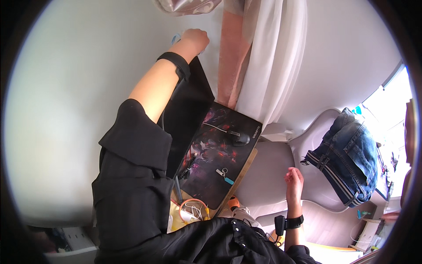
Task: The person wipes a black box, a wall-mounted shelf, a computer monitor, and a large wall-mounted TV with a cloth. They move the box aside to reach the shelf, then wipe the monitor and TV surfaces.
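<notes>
My left hand (195,39) is raised against the pale wall, above the top edge of a black monitor (188,118). Its fingers are closed around a light-blue item (176,38), mostly hidden, that pokes out on both sides of the fist. My right hand (294,180) hangs over the seat of a grey chair (267,171), fingers loosely bent, nothing visible in it. Below the monitor lies a dark GIGABYTE desk mat (211,184). It bears a black mouse (242,140), a key ring with a blue tag (228,180) and a bundled black cable (188,168).
Blue denim jeans (352,161) drape over the chair's back. White and pink curtains (270,59) hang behind the desk's far end. Near my body, an orange-rimmed container (182,206) holds a white cable (197,211). A wooden desk edge (242,173) faces the chair.
</notes>
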{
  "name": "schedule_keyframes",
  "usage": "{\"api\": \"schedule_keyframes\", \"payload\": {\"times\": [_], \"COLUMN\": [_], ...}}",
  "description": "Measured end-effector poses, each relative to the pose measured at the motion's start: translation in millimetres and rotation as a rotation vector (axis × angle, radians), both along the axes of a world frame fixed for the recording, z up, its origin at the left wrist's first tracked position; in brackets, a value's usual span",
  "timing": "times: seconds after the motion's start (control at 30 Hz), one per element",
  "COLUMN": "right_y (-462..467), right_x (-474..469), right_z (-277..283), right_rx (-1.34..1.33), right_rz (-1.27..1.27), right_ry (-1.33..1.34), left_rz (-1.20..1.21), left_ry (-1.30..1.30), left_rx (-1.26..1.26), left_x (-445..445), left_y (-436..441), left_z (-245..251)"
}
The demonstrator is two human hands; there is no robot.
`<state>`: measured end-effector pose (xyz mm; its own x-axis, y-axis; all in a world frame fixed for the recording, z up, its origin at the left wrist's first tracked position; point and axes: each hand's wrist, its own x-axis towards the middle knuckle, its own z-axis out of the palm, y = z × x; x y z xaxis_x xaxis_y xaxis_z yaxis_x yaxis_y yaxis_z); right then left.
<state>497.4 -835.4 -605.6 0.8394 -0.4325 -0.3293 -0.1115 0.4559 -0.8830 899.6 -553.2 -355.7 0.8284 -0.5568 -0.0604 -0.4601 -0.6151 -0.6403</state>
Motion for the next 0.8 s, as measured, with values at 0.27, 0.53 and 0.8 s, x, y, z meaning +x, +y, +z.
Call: {"api": "schedule_keyframes", "payload": {"times": [0.27, 0.53, 0.8], "right_y": [-18.2, -32.7, -25.6], "right_x": [-29.5, -61.3, -64.7], "right_z": [-17.3, -37.3, -29.8], "right_rx": [0.015, 0.01, 0.023], "right_rz": [-0.121, -0.235, -0.222], "right_ry": [0.13, 0.192, 0.182], "left_rz": [0.005, 0.184, -0.063], "left_ry": [0.096, 0.285, 0.199], "left_rx": [-0.147, -0.15, -0.003], "left_x": [-2.3, 3.5, -23.5], "left_y": [-17.4, -33.0, 0.7], "left_z": [-141.1, -272.2, -295.4]}}
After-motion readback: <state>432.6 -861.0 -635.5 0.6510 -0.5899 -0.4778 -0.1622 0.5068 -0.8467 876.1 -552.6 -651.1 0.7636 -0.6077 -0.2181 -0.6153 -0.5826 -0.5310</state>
